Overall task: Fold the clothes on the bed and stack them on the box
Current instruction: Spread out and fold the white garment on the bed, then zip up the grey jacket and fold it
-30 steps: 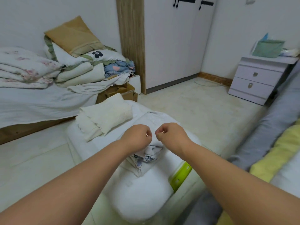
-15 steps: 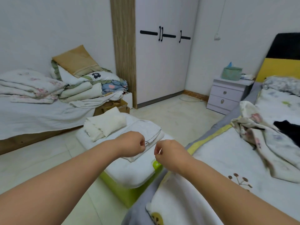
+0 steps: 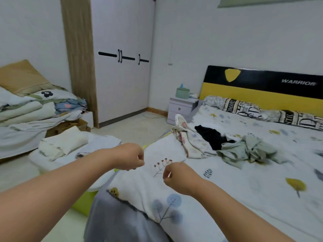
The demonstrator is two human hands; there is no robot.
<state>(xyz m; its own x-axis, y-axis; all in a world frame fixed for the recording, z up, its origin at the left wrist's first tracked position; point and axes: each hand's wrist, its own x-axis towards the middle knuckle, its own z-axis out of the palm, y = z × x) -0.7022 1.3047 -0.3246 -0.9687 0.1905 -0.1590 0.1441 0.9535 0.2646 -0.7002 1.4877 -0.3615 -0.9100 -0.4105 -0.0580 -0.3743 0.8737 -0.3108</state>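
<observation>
Both bare hands hang in the air over the near edge of the white tree-print bed sheet (image 3: 227,180), arms stretched forward. Left hand (image 3: 128,157) has fingers curled into a loose fist, nothing in it. Right hand (image 3: 176,177) same, curled with thumb against the fingers, holding nothing visible.

Unfolded clothes sit mid-bed in a crumpled heap: floral cream soft garment (image 3: 188,142) on the left, black crumpled garment (image 3: 212,136) touching it, wrinkled pale grey-green garment (image 3: 251,150) to the right, overlapping the black one.

Lime-green plastic box with white rounded lid (image 3: 82,205) stands on the floor against the bed side, below the left forearm. On the lid: folded cream ribbed knit piece (image 3: 64,142) and a flat folded white cloth (image 3: 103,139) beside it, touching.

Printed black-and-white lettered pillows (image 3: 262,111) line the glossy black-and-yellow headboard (image 3: 262,89). Pale lilac two-drawer nightstand (image 3: 182,109) is beside the bed with a teal tissue holder (image 3: 182,92) on top. White wardrobe with black bar handles (image 3: 122,67) at the back. Stacked bedding pile (image 3: 31,102) at left, tan pillow topmost.
</observation>
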